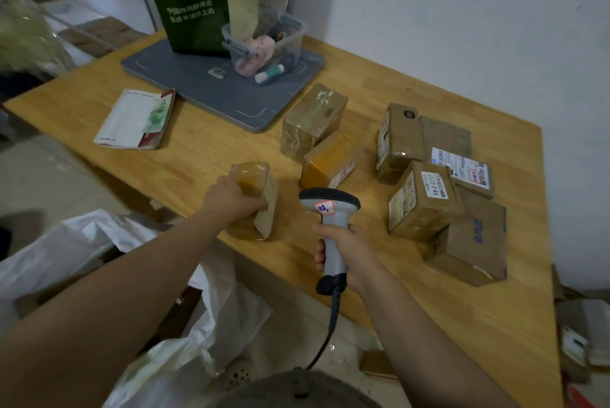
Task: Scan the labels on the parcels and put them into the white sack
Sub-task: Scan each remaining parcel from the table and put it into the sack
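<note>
1 glossy taped parcel [252,173] occupies left hand [234,198], scanner [330,206] right hand [350,249].

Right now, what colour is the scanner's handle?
The scanner handle is light grey with a black end, seen in the head view.

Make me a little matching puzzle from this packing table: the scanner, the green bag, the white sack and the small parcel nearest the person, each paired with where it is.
Things:
1. scanner
2. green bag
3. white sack
4. small parcel

Places:
A. standing on the grey mat at the far end of the table
B. gripped by the left hand near the front edge
C. lying off the tabletop, below its front edge
D. held in the right hand

Pairs: 1-D, 2-A, 3-C, 4-B
</note>
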### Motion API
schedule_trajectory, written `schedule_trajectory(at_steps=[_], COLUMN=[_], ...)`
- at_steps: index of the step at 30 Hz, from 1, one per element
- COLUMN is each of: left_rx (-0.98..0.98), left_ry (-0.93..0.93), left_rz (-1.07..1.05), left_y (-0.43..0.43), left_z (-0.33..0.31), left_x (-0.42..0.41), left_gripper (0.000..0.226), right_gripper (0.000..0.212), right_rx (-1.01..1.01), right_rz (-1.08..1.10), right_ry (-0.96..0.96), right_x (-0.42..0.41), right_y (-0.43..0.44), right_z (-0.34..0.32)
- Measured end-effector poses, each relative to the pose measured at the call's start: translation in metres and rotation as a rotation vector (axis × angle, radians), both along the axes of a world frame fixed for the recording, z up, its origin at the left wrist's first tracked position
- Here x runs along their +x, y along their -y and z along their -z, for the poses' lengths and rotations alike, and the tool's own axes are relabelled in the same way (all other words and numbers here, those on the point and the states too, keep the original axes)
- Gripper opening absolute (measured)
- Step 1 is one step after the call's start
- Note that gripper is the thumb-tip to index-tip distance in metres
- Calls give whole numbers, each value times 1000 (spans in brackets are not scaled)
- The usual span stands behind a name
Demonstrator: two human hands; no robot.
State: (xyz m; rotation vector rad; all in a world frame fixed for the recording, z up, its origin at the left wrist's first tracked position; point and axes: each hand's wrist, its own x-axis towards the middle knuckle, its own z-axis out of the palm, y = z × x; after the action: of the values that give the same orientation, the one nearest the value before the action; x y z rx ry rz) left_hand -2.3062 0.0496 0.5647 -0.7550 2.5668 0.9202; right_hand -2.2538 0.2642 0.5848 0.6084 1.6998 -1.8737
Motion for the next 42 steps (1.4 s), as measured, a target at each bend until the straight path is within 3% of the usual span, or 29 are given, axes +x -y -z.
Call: schedule_trajectory(at_steps=[3,8,19,27,42], left_rx=[470,803,733,705,724], left_ry=[-25,-99,-247,-277,-301], left_rz=[-255,-364,-329,-332,-377], left_y=[15,26,39,47,59], left_z=[-4,-10,-14,-17,-20], left_x=[9,30,46,51,72], left_gripper=[81,100,54,61,53], right_gripper=[19,23,13,12,13], right_rx=[-19,-34,74,54,61], right_rz=[-35,-77,-188,-208,-263], right_ry=[-54,-105,-296,-359,-373], right_x=[1,6,14,17,26], right_y=[2,11,26,33,52], right_z=[-8,-22,-43,-53,-59])
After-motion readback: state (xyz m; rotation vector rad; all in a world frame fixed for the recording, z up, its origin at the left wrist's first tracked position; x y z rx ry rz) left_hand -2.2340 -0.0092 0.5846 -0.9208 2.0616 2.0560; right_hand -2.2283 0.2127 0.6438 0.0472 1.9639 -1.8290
